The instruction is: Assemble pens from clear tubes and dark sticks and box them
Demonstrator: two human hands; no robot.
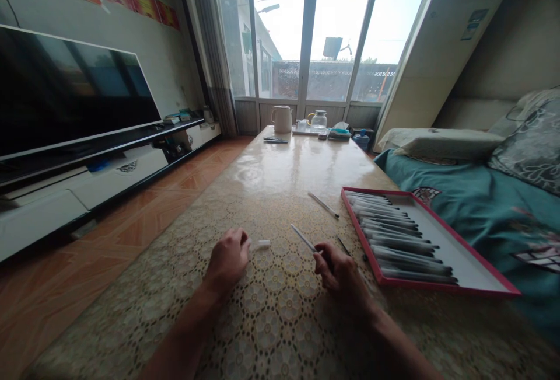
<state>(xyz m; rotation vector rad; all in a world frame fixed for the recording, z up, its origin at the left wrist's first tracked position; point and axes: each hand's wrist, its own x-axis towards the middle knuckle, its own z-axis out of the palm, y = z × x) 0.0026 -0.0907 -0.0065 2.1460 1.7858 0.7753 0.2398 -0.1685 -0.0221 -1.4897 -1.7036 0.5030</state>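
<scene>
My right hand (339, 272) is closed around a slim, pale pen (301, 236), whose free end points up and to the left. My left hand (228, 256) rests low over the table with its fingers curled together. At its fingertips is a short whitish piece (263, 244); whether the fingers grip it or something else cannot be made out. Beyond my right hand lies another pale pen (324, 205) with a dark end. A thin dark piece (343, 244) lies beside the right knuckles, partly hidden. To the right, a pink-rimmed box (476, 257) holds several pens (405, 234) in a row.
The long table (210, 193) has a patterned cover. At its far end stand a pitcher (282, 119), a glass pot (319, 121), a tissue pack (339, 132) and some dark pens (275, 140). A teal-covered sofa (459, 193) borders the right side; a TV cabinet (118, 175) stands left.
</scene>
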